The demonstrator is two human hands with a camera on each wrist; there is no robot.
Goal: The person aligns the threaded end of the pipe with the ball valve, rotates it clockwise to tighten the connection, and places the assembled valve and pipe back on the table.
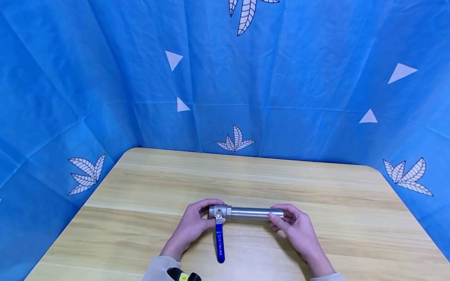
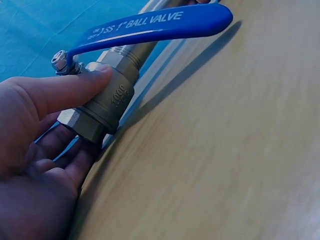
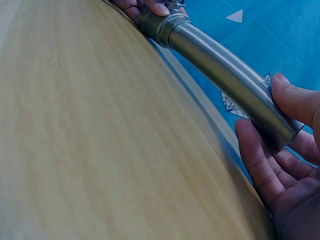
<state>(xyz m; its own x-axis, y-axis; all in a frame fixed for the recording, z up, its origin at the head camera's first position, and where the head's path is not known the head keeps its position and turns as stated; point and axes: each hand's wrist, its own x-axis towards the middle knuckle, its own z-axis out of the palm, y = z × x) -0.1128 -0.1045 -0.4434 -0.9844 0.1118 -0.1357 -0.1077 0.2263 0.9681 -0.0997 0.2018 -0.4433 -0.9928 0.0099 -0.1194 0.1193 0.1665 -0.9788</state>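
A metal ball valve (image 1: 212,211) with a long blue lever handle (image 1: 219,242) lies crosswise between my two hands, and a shiny metal pipe (image 1: 251,212) runs from its right end. My left hand (image 1: 191,224) grips the valve body, thumb on the near side and fingers round the far side. In the left wrist view the handle (image 2: 155,26) reads "SS 1" BALL VALVE". Around the pipe's free end, my right hand (image 1: 297,226) holds with thumb and fingers. The right wrist view shows the pipe (image 3: 230,80) meeting the valve at a hex collar. Where the threads join is hidden.
A light wooden table (image 1: 147,179) with rounded far corners lies under the hands. Blue cloth (image 1: 225,78) with white leaf and triangle prints hangs behind it and along both sides. A black band with a yellow label (image 1: 183,276) is at the left sleeve.
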